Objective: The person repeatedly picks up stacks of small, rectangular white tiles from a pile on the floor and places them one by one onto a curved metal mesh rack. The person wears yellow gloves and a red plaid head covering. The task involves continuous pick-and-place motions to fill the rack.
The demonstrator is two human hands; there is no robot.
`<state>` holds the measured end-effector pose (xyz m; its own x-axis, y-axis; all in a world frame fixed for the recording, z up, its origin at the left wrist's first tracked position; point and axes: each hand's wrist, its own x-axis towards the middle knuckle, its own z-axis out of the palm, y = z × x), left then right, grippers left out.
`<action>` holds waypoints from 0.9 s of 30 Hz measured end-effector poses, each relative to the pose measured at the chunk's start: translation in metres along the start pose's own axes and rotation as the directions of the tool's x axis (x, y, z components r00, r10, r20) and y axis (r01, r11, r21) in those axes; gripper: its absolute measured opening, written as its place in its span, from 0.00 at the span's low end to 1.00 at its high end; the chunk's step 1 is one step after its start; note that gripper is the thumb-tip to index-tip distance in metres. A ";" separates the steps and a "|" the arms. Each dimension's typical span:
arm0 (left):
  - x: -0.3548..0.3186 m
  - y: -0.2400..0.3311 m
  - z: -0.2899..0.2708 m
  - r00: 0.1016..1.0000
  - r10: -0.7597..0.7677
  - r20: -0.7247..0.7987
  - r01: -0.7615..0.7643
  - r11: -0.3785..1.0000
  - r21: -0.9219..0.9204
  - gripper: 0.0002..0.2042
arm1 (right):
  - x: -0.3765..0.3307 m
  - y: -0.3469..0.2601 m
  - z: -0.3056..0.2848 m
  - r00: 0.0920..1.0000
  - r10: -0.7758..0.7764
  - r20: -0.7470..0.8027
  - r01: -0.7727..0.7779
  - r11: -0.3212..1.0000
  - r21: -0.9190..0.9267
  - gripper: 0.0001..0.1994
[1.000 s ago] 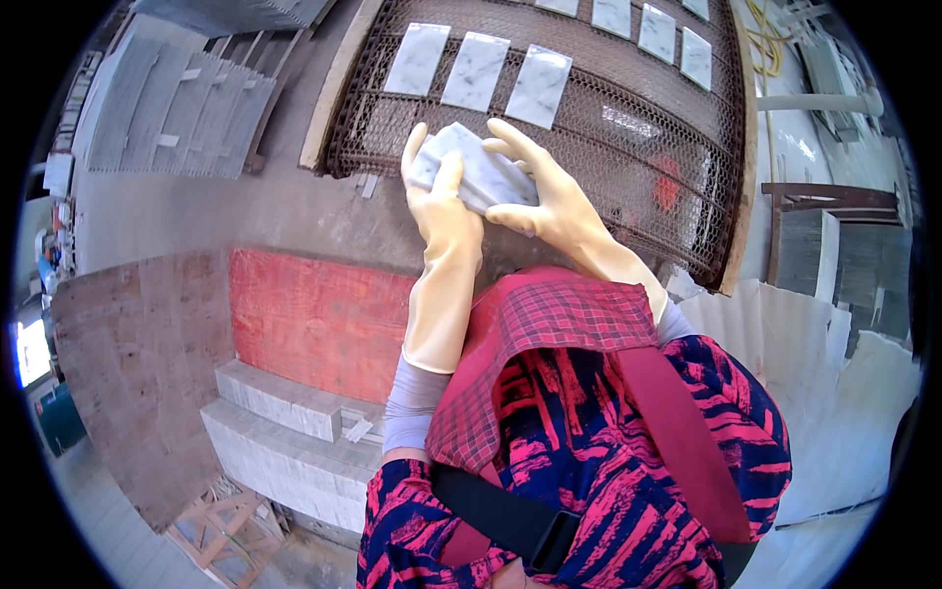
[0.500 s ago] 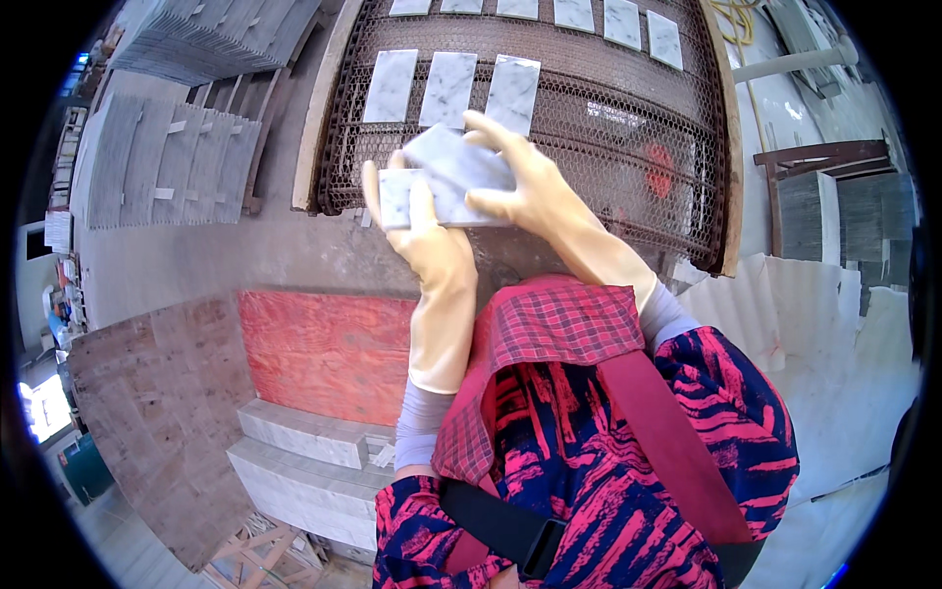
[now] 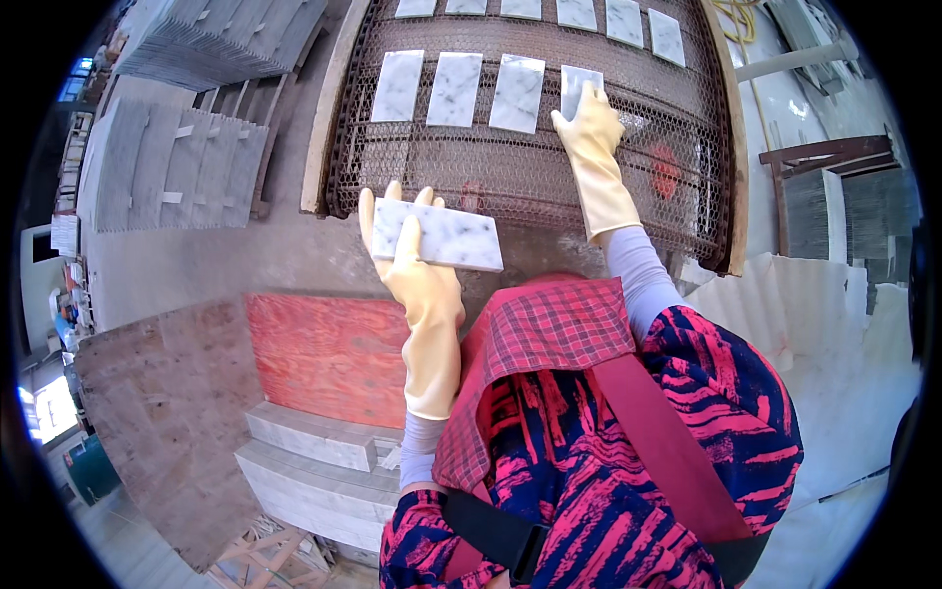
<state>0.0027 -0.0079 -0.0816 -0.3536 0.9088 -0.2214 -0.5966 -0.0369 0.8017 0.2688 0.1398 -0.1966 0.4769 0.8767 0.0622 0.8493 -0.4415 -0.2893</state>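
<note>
My left hand (image 3: pixel 417 260), in a cream rubber glove, holds a white marble tile (image 3: pixel 456 236) with grey veins in front of the belt's near edge. The thumb presses on its upper face and the fingers reach under it. My right hand (image 3: pixel 593 123), gloved alike, grips another marble tile (image 3: pixel 581 82) at the mesh belt (image 3: pixel 530 167). The glove covers that tile's near part, so I cannot tell if it rests fully on the mesh. To its left lie three matching tiles in a row, one of them a marble tile (image 3: pixel 517 93) nearest my right hand.
Farther up the belt lies another row of tiles (image 3: pixel 625 24). Wooden rails (image 3: pixel 724 128) flank the mesh. Stacks of grey tiles (image 3: pixel 182 162) stand at left. Behind my left forearm are a red board (image 3: pixel 329 353) and pale stone blocks (image 3: pixel 314 481).
My right hand has moved away from my left, carrying a tile up and right to the row on the belt. My left hand has dropped slightly toward me, still holding a tile.
</note>
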 end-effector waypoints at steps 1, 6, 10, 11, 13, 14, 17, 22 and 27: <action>0.001 -0.002 -0.003 1.000 -0.029 -0.003 0.029 1.000 -0.006 0.34 | -0.001 0.000 0.003 1.000 0.005 0.012 -0.004 0.999 -0.036 0.40; 0.004 -0.010 -0.010 0.996 -0.092 0.005 0.092 0.996 -0.019 0.34 | 0.010 -0.001 0.006 0.997 -0.014 0.077 0.021 0.995 -0.093 0.42; 0.008 -0.013 -0.013 0.993 -0.114 0.008 0.114 0.993 -0.023 0.35 | 0.016 -0.001 0.002 0.993 -0.044 0.108 0.054 0.994 -0.096 0.42; 0.009 -0.015 -0.014 0.992 -0.128 0.008 0.128 0.992 -0.023 0.35 | 0.014 -0.005 -0.002 0.993 -0.042 0.106 0.052 0.995 -0.089 0.41; 0.010 -0.017 -0.015 0.988 -0.155 0.010 0.155 0.988 -0.025 0.35 | 0.015 -0.006 -0.004 0.994 -0.044 0.102 0.053 0.994 -0.097 0.41; 0.009 -0.017 -0.015 0.986 -0.165 0.006 0.165 0.986 -0.028 0.35 | 0.016 -0.008 -0.005 0.993 -0.050 0.104 0.061 0.992 -0.108 0.40; 0.010 -0.018 -0.016 0.982 -0.188 0.014 0.188 0.982 -0.033 0.36 | 0.013 -0.009 -0.016 0.988 -0.027 0.154 0.050 0.989 -0.143 0.38; 0.013 -0.007 -0.027 0.979 -0.145 0.141 0.156 0.986 -0.066 0.37 | -0.038 -0.019 -0.055 0.881 -0.412 0.233 0.345 0.896 0.280 0.35; 0.019 0.002 -0.016 0.903 -0.112 0.416 0.145 0.988 -0.048 0.35 | -0.135 -0.044 -0.069 0.276 -0.696 0.663 -0.502 0.483 0.717 0.28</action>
<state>-0.0170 0.0026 -0.0926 0.0474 0.9971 -0.0592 -0.6756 0.0756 0.7333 0.1823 0.0275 -0.1264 -0.6094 0.6758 -0.4147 0.0089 -0.5172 -0.8558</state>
